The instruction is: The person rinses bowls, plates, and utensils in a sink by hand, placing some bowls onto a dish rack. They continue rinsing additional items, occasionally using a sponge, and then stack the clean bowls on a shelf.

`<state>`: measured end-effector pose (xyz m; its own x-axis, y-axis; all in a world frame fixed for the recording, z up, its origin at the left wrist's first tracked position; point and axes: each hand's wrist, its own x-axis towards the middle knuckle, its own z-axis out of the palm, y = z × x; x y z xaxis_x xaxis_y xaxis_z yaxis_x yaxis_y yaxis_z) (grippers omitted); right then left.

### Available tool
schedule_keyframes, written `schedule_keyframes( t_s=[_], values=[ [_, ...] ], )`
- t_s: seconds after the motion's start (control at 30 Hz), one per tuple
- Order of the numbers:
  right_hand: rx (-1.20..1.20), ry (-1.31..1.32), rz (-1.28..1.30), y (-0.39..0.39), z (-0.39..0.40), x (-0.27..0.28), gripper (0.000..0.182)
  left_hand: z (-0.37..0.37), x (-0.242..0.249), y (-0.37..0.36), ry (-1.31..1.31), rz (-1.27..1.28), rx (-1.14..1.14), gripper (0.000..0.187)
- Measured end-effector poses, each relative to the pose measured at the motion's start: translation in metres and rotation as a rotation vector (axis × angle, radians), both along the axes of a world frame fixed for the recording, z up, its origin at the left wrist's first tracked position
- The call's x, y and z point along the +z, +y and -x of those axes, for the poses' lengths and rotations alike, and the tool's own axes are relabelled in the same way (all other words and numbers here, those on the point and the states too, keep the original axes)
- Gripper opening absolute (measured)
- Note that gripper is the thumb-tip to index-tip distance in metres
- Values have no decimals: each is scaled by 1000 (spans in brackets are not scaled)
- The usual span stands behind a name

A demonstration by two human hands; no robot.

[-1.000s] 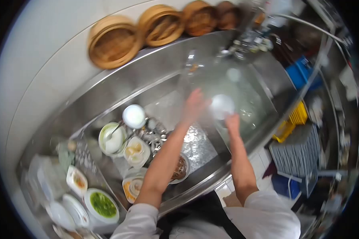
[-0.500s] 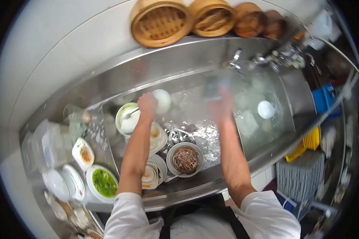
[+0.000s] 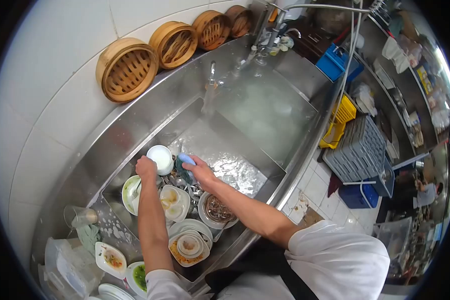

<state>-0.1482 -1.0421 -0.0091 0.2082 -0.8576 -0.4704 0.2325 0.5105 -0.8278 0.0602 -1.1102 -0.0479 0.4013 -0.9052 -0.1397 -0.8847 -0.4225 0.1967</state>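
Observation:
My left hand (image 3: 146,167) is closed on the rim of a white bowl (image 3: 160,157) over the left part of the steel sink. In my right hand (image 3: 201,171) is a blue and dark green scrubbing pad (image 3: 186,164), held just right of the bowl. A white bowl with green residue (image 3: 131,194) lies below my left hand. Cutlery (image 3: 178,181) is heaped beneath both hands. Nearer me are a white dish with leftovers (image 3: 174,202), a round bowl with brown food (image 3: 218,207) and stacked dirty plates (image 3: 190,244).
Bamboo steamers (image 3: 127,70) line the wall ledge. Cloudy water (image 3: 265,112) fills the right basin, beside a running tap (image 3: 212,75). A grey crate (image 3: 357,150) stands right. Dirty dishes (image 3: 111,260) and a plastic container (image 3: 67,267) sit lower left.
The view has turned and shifted. My right hand has come from the right basin's side to beside the white bowl, which my left hand now grips. The white round item in the water no longer shows.

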Motion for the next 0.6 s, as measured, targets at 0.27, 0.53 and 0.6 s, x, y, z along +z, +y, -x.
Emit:
schedule_keyframes(
  t_s=[0.27, 0.53, 0.6],
  values=[
    [-160, 473, 177, -40, -67, -39, 25, 42, 53, 23, -38, 176, -224, 22],
    [360, 550, 1236, -73, 26, 19, 17, 14, 31, 63, 1172, 3, -116, 32],
    [88, -65, 486, -46, 38, 4, 33, 72, 15, 52, 1502, 207, -71, 31]
  ],
)
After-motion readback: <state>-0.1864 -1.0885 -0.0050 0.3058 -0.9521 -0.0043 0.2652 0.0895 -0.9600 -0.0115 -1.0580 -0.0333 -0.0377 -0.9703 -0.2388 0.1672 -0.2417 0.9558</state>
